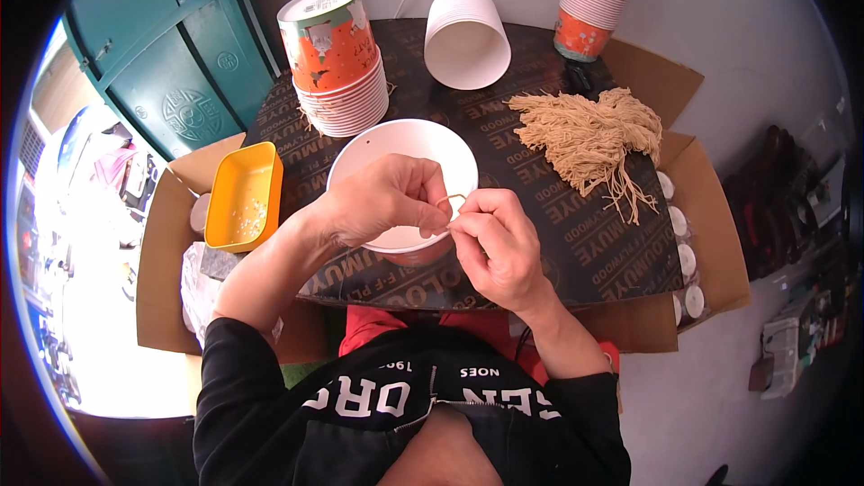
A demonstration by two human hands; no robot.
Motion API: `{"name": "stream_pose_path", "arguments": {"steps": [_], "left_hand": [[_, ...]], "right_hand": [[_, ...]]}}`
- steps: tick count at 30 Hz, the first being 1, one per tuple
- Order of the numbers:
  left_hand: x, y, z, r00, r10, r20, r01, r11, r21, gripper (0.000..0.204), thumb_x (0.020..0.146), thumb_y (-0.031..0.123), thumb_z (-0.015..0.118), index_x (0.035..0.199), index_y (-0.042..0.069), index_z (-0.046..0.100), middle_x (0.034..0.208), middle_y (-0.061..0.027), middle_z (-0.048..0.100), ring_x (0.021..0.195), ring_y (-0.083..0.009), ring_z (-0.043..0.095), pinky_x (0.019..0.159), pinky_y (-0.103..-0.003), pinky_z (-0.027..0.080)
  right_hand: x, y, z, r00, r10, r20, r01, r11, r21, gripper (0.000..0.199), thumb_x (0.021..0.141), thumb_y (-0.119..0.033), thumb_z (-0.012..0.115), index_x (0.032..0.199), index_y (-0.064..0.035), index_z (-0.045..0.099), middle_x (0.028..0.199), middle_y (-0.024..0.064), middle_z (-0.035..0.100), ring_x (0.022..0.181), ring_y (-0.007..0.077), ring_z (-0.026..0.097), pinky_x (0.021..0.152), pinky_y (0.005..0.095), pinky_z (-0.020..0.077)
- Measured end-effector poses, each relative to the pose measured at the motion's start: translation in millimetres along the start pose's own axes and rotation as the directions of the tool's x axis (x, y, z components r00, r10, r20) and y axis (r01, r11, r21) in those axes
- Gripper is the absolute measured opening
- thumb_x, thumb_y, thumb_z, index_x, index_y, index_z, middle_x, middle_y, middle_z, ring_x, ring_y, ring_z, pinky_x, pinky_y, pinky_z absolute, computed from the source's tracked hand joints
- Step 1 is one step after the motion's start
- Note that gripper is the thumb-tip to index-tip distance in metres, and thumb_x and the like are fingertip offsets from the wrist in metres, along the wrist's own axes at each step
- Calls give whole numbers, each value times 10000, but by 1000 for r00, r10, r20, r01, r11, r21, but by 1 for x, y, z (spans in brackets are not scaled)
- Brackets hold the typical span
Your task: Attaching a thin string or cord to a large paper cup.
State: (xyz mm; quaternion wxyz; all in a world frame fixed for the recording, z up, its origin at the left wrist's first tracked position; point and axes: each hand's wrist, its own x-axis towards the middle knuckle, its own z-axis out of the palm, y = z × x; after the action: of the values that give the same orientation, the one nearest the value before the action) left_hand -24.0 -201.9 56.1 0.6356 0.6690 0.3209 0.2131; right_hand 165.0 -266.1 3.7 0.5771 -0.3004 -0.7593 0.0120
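Over a white paper bucket, both my hands meet near its right rim. A short tan string loops up between their fingertips. My left hand is closed in a pinch on it, thumb against the forefinger. Just to the right, my right hand also pinches the string, its fingers curled. Where the ends of the string run inside the fingers is hidden. The bucket stands upright on the dark table, its inside partly covered by my left hand.
On the dark printed tabletop lie a bundle of tan strings and a white bucket on its side. Stacked orange-and-white buckets stand at the back left and back right. A yellow tray and cardboard boxes flank the table.
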Motion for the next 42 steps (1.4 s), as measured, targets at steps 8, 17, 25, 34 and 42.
{"name": "stream_pose_path", "arguments": {"steps": [8,17,25,34,42], "left_hand": [[-3,-10,6,990,138,-34,-124,957,263,106,779,-7,682,875,1,635,788,-44,662,713,-101,606,664,-246,484],[-13,-7,34,853,493,-170,-234,653,721,154,810,-16,681,932,-6,589,825,-115,644,744,-212,665,670,-311,531],[-14,-11,39,787,602,-135,-219,477,851,132,814,27,713,869,18,593,740,-110,644,669,-261,669,598,-336,520],[-15,-10,34,849,498,-175,-211,625,752,114,829,28,712,884,-5,617,755,-107,657,653,-197,653,598,-305,513],[-13,-4,24,913,330,-241,-159,831,533,59,871,23,646,880,-27,617,756,-69,652,662,-113,623,586,-260,504]], "right_hand": [[8,18,-4,994,55,95,-52,998,-32,135,796,69,667,920,23,642,940,119,627,812,285,632,699,363,520],[7,11,-4,968,204,144,-218,972,92,127,857,74,631,983,56,641,974,147,597,835,303,650,710,366,529],[11,13,-11,939,261,226,-295,947,131,178,890,64,583,1062,62,626,1016,160,591,895,314,647,747,365,527],[11,8,-11,914,322,248,-373,907,198,79,866,63,614,939,42,591,1016,141,585,879,299,640,740,365,521],[-5,-1,2,998,45,34,-41,991,-128,162,807,82,669,905,34,548,1105,182,534,881,323,629,724,372,542]]}}
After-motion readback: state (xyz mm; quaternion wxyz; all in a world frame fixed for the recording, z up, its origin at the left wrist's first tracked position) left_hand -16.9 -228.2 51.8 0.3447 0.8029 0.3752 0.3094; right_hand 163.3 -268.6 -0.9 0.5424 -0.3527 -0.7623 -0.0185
